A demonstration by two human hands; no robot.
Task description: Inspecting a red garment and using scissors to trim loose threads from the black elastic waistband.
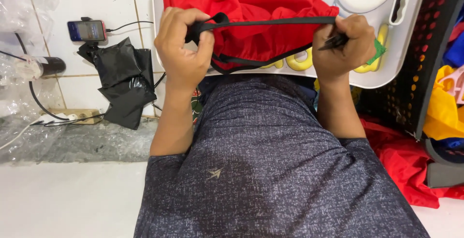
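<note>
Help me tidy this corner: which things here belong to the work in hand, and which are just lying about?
In hand:
left hand, gripping the black cord
right hand, gripping the cord's other end
red bag, on the white board

Lying about:
phone
black cloth
black basket
red cloth

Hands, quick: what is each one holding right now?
Left hand: closed, gripping the black strap of the red fabric bag.
Right hand: closed on the strap's other end.
</note>
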